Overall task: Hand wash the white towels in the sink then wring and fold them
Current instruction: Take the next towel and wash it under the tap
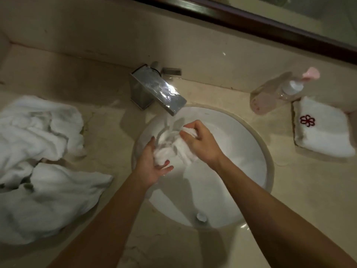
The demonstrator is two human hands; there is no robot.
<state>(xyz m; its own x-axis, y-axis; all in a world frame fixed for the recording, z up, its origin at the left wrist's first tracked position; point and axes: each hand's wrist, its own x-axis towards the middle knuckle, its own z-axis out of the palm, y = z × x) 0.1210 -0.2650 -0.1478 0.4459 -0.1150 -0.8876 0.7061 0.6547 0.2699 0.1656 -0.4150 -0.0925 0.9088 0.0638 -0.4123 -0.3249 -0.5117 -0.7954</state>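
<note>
A small white towel (174, 147) is bunched up over the round white sink (247, 155), under water running from the chrome faucet (158, 89). My left hand (152, 163) cups the towel's lower end from below and the left. My right hand (199, 141) grips the towel's upper end, fingers curled round it. A heap of crumpled white towels (42, 163) lies on the counter to the left of the sink. A folded white towel with a red flower emblem (322, 130) lies on the counter to the right.
A clear pump bottle with a pink top (280, 93) lies tilted on the beige counter (301, 190) behind the folded towel. The sink drain (201, 216) sits near the front of the bowl. A dark-framed mirror (251, 22) runs along the back wall.
</note>
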